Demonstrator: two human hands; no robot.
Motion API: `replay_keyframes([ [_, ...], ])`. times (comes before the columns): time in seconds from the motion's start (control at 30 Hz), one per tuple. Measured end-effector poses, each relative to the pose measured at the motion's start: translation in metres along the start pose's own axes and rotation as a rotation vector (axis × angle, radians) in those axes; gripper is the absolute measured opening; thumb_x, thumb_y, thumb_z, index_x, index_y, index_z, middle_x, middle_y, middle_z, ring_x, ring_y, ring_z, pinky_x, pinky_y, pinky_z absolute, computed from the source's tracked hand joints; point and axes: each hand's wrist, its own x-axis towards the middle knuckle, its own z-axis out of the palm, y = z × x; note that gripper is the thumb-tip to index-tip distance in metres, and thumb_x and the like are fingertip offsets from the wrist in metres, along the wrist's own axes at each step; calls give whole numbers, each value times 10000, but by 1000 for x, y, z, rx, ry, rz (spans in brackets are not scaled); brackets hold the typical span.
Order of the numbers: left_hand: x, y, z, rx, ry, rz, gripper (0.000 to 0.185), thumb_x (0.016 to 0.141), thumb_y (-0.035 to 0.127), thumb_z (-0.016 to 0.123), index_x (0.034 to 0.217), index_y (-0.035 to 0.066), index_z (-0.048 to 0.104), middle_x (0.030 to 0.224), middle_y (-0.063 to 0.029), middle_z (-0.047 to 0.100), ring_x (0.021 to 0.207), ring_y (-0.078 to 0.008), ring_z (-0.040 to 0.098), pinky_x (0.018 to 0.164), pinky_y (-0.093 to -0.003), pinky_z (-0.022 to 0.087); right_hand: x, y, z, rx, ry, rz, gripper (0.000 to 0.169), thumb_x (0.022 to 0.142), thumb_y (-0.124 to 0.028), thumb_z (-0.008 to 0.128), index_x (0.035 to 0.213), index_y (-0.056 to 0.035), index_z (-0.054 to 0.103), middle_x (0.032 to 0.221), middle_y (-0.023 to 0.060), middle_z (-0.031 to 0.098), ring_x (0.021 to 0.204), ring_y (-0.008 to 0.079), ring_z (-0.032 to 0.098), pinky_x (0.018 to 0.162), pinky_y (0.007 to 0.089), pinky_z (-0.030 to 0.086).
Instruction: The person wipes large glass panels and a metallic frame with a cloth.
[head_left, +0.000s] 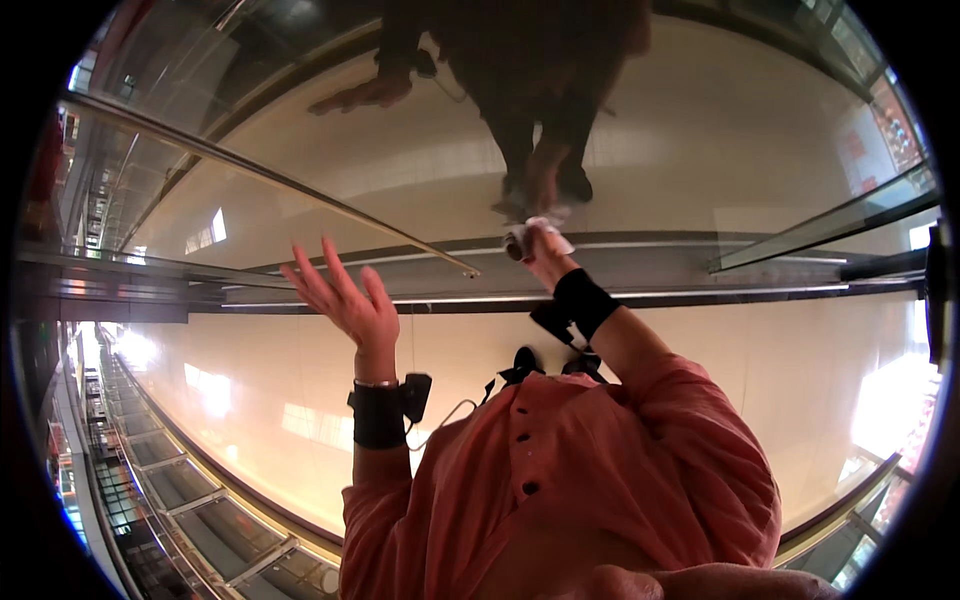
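Observation:
Before me stands a large reflective glass pane (675, 135) that mirrors my body and hands. My right hand (546, 251) grips a crumpled white cloth (559, 223) at the lower part of the pane; whether it presses on the glass is hard to tell. A dark round end of something shows beside the cloth, too small to name. My left hand (346, 300) is raised on the left, fingers spread, with nothing in it. Both wrists wear black bands with small devices, and a cable hangs from the left one.
A thin metal strip (300, 191) slants across the left of the glass. Another glass panel edge (825, 217) juts in at right. Metal rails (525, 298) run along the base. A glass-panelled railing (217, 499) curves behind me at lower left, beside the pale floor (262, 450).

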Motion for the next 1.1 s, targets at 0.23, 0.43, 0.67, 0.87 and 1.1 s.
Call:
replay_keyframes([
  [0.23,-36,-55,-11,5,-32,-39,548,899,118,459,1430,38,350,1514,-193,234,1406,-452,120,1108,-562,129,-9,54,127,-2,-393,54,217,941,-210,458,746,-113,471,647,27,438,539,160,461,449,320,363],
  [0.43,-31,-62,0,-71,-76,-13,548,884,155,462,1409,33,362,1507,-205,234,1393,-484,136,1097,-605,122,-32,57,155,-31,-598,72,94,938,-116,463,904,-86,546,781,23,600,682,142,597,565,291,498],
  [0.67,-20,-13,33,-276,-103,95,574,885,137,483,1434,73,327,1518,-199,218,1405,-482,120,1077,-633,137,-71,-7,41,-321,-482,89,372,975,-265,500,1265,-32,499,1180,77,591,1000,168,607,821,298,532],
  [0.87,-26,74,53,-423,-99,222,593,875,140,500,1437,81,318,1517,-203,214,1400,-503,109,1059,-660,155,-176,-82,-80,-232,-139,-149,474,961,-299,514,1329,-6,455,1230,89,583,1053,174,606,871,311,519],
  [1.1,-48,246,54,-545,-93,354,554,915,202,460,1440,87,325,1523,-177,222,1399,-495,123,1048,-670,165,-258,-146,-284,-89,-95,-382,446,961,-318,509,1311,-43,495,1274,107,563,1195,197,521,974,323,447],
])
